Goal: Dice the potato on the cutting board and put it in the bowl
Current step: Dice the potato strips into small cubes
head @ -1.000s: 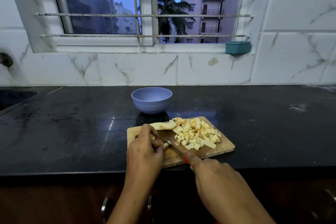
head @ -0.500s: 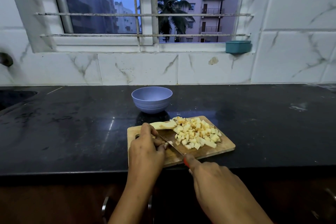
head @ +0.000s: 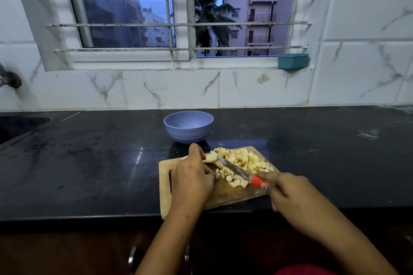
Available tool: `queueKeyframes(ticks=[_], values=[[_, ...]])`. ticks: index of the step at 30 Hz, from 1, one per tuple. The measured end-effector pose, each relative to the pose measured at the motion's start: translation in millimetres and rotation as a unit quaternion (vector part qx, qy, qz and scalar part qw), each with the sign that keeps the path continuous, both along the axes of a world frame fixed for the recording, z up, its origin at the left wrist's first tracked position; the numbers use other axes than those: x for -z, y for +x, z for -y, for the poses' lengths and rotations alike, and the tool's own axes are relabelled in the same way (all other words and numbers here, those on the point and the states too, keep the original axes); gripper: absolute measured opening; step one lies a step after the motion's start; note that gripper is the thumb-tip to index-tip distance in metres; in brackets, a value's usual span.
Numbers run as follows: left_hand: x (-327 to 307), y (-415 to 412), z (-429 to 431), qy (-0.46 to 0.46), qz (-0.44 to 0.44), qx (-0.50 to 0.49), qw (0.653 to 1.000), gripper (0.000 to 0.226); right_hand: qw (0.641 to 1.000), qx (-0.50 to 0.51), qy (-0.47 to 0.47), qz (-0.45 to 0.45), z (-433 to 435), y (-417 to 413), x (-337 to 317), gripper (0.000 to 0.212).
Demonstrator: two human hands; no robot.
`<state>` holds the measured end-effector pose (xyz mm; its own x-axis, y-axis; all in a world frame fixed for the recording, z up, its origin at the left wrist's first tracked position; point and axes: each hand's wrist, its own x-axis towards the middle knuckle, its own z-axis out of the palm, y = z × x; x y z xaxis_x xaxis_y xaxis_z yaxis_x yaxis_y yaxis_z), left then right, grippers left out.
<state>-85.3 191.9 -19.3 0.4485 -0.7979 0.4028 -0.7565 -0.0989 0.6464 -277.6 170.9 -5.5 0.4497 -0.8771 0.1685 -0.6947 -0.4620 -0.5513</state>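
Left hand (head: 192, 176) was shifted from the board's 6 o'clock edge to the uncut potato slice (head: 210, 158) at 11 o'clock, with its fingers curled on it. Right hand (head: 290, 196) was kept clamped on the knife (head: 259, 182), and the blade was swung over the diced potato (head: 245, 163) on the cutting board (head: 165, 185). The last slice was judged next for dicing. No dice were seen in the bowl (head: 188, 126) at 12 o'clock.

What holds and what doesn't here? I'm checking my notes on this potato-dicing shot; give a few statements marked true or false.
The right hand holds a red-handled knife. True.
The bowl stands on the cutting board. False: it stands on the black counter behind the board.
Diced potato lies piled on the board. True.
The left hand rests idle on the counter. False: it is over the board, gripping an uncut potato piece.
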Motion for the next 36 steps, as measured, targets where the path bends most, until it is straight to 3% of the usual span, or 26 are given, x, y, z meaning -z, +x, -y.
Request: queueKeyframes(ticks=[6,10,13,16,23,30,36], values=[[4.6,7.0,3.8,-0.024,-0.041,0.051,0.998,0.033,0.997,0.000,0.046,0.062,4.6,-2.9,-7.6,0.018],[9.9,22.2,-8.8,-0.061,-0.062,-0.030,0.996,0.036,1.000,-0.008,0.025,0.003,-1.6,7.3,-0.9,0.025],[2.0,24.0,-15.5,0.032,-0.001,-0.088,0.996,0.019,0.999,0.006,0.026,-0.029,0.6,5.9,-0.5,0.030],[-3.0,19.5,-14.4,0.138,0.086,-0.113,0.980,0.026,0.998,0.014,0.050,-0.026,5.1,-5.8,-11.2,0.034],[-6.4,18.9,-22.7,0.141,0.051,-0.091,0.985,0.024,1.000,0.015,0.017,0.002,4.2,-5.3,-19.4,0.029],[-7.2,15.2,-32.3,0.107,0.035,-0.037,0.993,0.015,0.998,-0.050,-0.014,-0.032,-21.5,26.3,2.3,0.010],[-5.0,9.9,-32.7,0.083,0.059,-0.058,0.993,0.010,0.987,-0.037,-0.082,-0.130,-41.9,43.1,11.9,0.049]])
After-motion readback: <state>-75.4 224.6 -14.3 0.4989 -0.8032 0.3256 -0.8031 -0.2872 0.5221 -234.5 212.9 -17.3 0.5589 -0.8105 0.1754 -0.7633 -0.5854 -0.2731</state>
